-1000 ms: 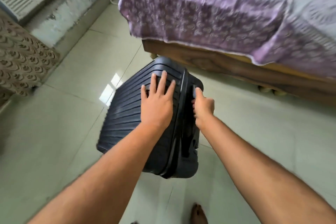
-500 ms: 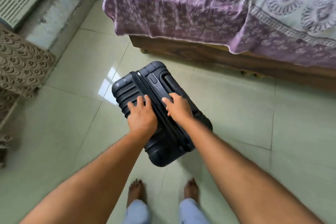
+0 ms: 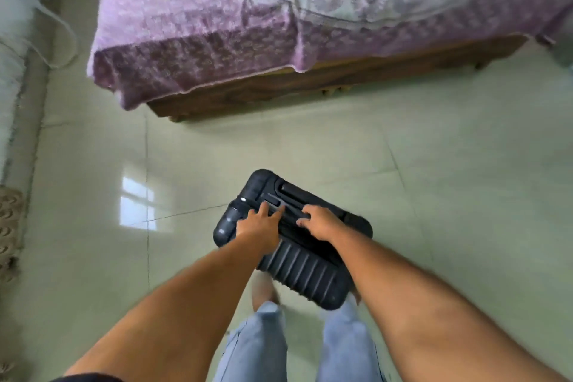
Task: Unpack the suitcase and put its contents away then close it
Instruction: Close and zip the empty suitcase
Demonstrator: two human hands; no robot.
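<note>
Upright, closed black ribbed suitcase (image 3: 305, 276), left hand (image 3: 259, 225) and right hand (image 3: 321, 223) grip curled on its top.

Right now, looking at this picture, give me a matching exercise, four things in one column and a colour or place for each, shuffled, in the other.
Column one:
1. suitcase
2. bed cover
3. left hand
4. right hand

Column two:
A. purple, draped over the wooden bed
B. black and ribbed, closed, in front of the person's legs
C. on the suitcase's top, on the side toward the window's reflection on the floor
D. on the suitcase's top, on the side away from that reflection

Pairs: 1-B, 2-A, 3-C, 4-D
</note>
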